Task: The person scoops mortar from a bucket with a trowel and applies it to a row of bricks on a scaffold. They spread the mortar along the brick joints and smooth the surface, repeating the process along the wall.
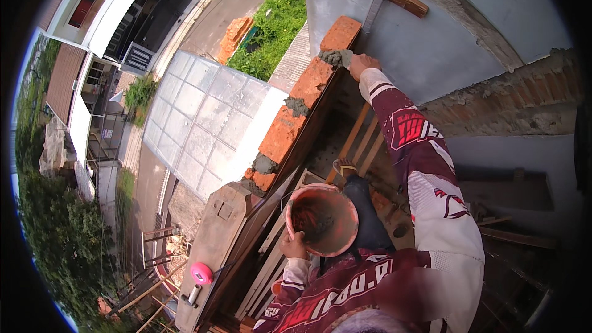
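Observation:
My right hand (364, 65) is closed around a trowel, its handle hidden in the fingers. The short visible part of the grey blade (346, 58) presses against wet mortar (333, 57) at a joint near the far end of the brick row. Orange bricks (282, 132) run along the wall top, with grey mortar lumps (296, 106) between them. Low in the middle, my left hand (294, 246) grips the rim of a reddish bucket (341, 250). The bucket tilts toward me, with dark mortar (316, 216) inside.
A concrete post top (219, 216) carries a pink round reel (201, 273) and a small metal-headed tool (192, 296). Wooden planks (262, 283) lie below the wall, and a sandalled foot (345, 168) shows there. Grey panels (431, 43) stand right; a translucent roof (203, 111) drops away left.

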Tool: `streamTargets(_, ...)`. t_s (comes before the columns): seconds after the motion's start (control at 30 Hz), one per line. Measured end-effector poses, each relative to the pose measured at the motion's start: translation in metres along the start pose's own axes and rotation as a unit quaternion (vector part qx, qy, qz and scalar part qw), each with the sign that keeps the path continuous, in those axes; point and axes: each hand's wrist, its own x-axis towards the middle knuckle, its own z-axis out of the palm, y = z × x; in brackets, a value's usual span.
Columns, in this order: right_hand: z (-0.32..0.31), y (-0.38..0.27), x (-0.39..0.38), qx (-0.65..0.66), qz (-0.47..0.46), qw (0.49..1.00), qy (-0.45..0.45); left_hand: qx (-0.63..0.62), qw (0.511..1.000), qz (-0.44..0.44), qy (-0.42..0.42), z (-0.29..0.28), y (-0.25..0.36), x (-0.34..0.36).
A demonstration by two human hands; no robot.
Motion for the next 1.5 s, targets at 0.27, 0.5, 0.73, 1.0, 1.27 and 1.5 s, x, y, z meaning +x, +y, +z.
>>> streamTargets(0.27,0.014,0.001,-0.024,0.039,0.029,0.998,-0.034,0.062,0.998,0.002,0.011,-0.009,-0.006,0.008)
streamTargets(0.5,0.088,-0.007,-0.030,0.204,0.129,0.970,0.022,-0.010,1.000,0.019,0.014,-0.001,0.001,0.010)
streamTargets(0.73,0.101,-0.032,-0.034,0.184,0.121,0.975,0.037,0.024,0.999,0.035,0.018,0.003,0.024,-0.005)
streamTargets(1.0,0.104,-0.016,-0.025,0.262,0.113,0.951,0.120,-0.002,0.998,0.055,-0.005,0.007,0.021,0.002)
streamTargets(1.27,0.132,-0.024,-0.032,0.643,0.202,0.739,0.011,0.094,0.995,0.021,-0.010,0.003,0.018,0.004)
streamTargets(1.5,0.133,-0.040,-0.007,0.391,0.162,0.906,0.006,0.118,0.989,0.083,-0.025,0.000,0.022,0.002)
